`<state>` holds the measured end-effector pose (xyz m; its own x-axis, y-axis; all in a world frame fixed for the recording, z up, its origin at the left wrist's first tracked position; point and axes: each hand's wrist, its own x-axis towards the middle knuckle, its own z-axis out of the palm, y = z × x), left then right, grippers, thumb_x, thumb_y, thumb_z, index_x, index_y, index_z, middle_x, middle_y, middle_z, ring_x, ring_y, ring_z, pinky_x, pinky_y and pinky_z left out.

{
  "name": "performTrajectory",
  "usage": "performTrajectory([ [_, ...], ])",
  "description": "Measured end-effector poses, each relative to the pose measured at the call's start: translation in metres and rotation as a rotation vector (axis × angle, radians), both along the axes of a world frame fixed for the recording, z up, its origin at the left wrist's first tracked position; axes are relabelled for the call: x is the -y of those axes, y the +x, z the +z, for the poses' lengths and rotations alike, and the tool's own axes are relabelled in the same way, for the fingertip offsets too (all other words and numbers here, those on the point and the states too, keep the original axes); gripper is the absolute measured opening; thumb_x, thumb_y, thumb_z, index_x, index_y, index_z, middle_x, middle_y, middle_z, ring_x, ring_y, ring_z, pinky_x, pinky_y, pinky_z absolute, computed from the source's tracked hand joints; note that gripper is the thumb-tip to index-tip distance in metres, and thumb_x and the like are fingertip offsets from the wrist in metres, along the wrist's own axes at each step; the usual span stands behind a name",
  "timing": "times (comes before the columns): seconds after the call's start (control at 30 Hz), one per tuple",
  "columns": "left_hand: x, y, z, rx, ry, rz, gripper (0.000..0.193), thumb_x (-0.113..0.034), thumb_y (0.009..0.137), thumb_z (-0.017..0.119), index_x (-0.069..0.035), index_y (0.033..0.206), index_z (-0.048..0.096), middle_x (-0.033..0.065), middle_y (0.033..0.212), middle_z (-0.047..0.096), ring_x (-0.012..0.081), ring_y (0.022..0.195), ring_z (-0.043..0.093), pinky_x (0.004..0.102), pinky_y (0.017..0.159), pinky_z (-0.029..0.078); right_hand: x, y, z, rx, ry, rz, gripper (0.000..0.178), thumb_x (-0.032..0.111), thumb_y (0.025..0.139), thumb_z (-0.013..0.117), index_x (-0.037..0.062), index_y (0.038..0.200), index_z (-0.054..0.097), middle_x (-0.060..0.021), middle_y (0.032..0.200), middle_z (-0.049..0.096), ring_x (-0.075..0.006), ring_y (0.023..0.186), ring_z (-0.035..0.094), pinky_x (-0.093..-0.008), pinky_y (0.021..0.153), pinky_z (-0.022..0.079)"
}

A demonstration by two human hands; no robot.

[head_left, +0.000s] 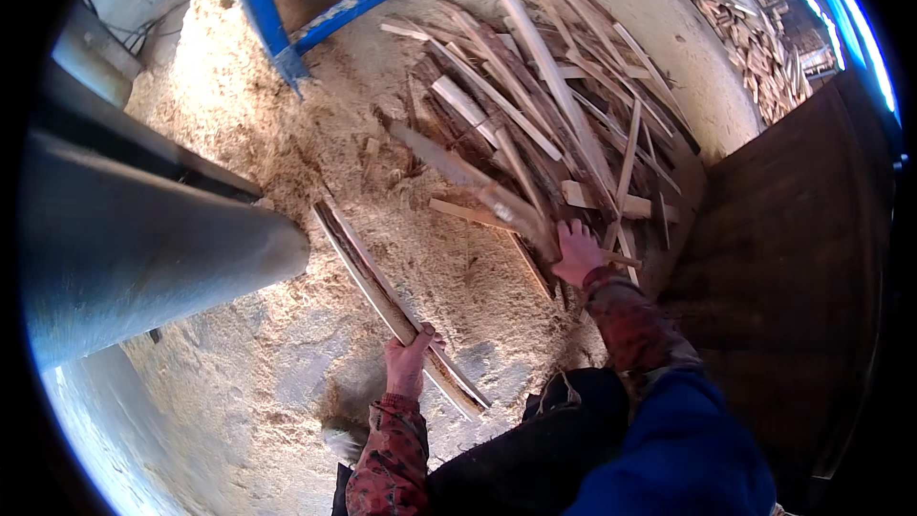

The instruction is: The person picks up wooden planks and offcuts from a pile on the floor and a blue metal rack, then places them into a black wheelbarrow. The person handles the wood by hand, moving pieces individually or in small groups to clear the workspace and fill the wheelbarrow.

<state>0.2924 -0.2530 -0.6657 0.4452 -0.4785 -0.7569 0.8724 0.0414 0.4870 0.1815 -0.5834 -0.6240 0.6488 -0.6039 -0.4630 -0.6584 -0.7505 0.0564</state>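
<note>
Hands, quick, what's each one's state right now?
Left hand: closed, holding bark-edged wood.
Right hand: at the near end of a blurred board; whether its fingers are closed cannot be told.

The left of two head-worn fisheye cameras looks steeply down and forward from above, with the bare left hand (409,365) and bare right hand (578,253) near, facing the pale, sawdust-covered floor (272,363).

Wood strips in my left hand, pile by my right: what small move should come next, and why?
Perhaps draw the rough wood slab toward the wood strips: your right hand is at its near end, though blur hides the exact grip, and your left hand already grips those strips, apart from the pile.
</note>
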Motion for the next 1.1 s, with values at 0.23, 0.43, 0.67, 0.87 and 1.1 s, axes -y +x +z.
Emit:
performTrajectory([
  [0.23, 0.035, -0.014, -0.004, -0.039, -0.108, 0.035, 0.012, -0.007, 0.087, 0.066, 0.0, 0.095, 0.06, 0.009, 0.08, 0.061, 0.0222, 0.076, 0.062, 0.0351, 0.073, 0.052, -0.006, -0.007, -0.02, 0.182, -0.05, 0.075, 0.076, 0.03, 0.061, 0.08, -0.0014, 0.122, 0.046, -0.0194, 0.11, 0.053, -0.0362, 0.107, 0.05, -0.0489, 0.088, 0.045],
  [0.43, 0.073, -0.024, 0.002, -0.041, -0.12, 0.025, 0.016, -0.008, 0.089, 0.065, 0.002, 0.099, 0.058, 0.0121, 0.086, 0.065, 0.0231, 0.081, 0.063, 0.0349, 0.076, 0.052, -0.054, -0.015, 0.009, 0.147, 0.323, -0.104, 0.07, 0.034, 0.067, 0.078, 0.0007, 0.12, 0.049, -0.0201, 0.106, 0.055, -0.0392, 0.103, 0.055, -0.0468, 0.083, 0.049],
  [0.67, 0.09, -0.034, -0.012, 0.041, 0.041, -0.023, 0.024, -0.017, 0.081, 0.076, -0.002, 0.088, 0.059, 0.0, 0.068, 0.056, 0.0079, 0.047, 0.042, 0.0246, 0.04, 0.028, 0.055, -0.092, -0.005, 0.639, -0.317, -0.521, 0.055, 0.038, 0.076, 0.073, 0.0024, 0.115, 0.058, -0.0212, 0.111, 0.054, -0.0398, 0.102, 0.057, -0.0456, 0.087, 0.047],
  [0.87, 0.086, -0.043, -0.056, 0.111, 0.129, -0.212, 0.021, -0.005, 0.085, 0.067, 0.004, 0.102, 0.059, 0.0084, 0.093, 0.064, 0.0155, 0.077, 0.061, 0.028, 0.065, 0.049, 0.092, -0.144, -0.058, 0.475, 0.129, -0.641, 0.034, 0.03, 0.087, 0.061, 0.0, 0.102, 0.064, -0.0231, 0.093, 0.064, -0.0372, 0.092, 0.062, -0.0442, 0.08, 0.048],
  [1.1, 0.083, -0.047, -0.063, 0.113, 0.149, -0.159, 0.015, -0.007, 0.087, 0.065, 0.002, 0.097, 0.06, 0.0055, 0.086, 0.062, 0.0127, 0.071, 0.056, 0.0267, 0.06, 0.045, 0.027, -0.15, 0.004, 0.843, -0.226, -0.694, 0.022, 0.018, 0.09, 0.055, -0.0023, 0.097, 0.061, -0.0211, 0.085, 0.063, -0.037, 0.078, 0.063, -0.0455, 0.069, 0.048],
])
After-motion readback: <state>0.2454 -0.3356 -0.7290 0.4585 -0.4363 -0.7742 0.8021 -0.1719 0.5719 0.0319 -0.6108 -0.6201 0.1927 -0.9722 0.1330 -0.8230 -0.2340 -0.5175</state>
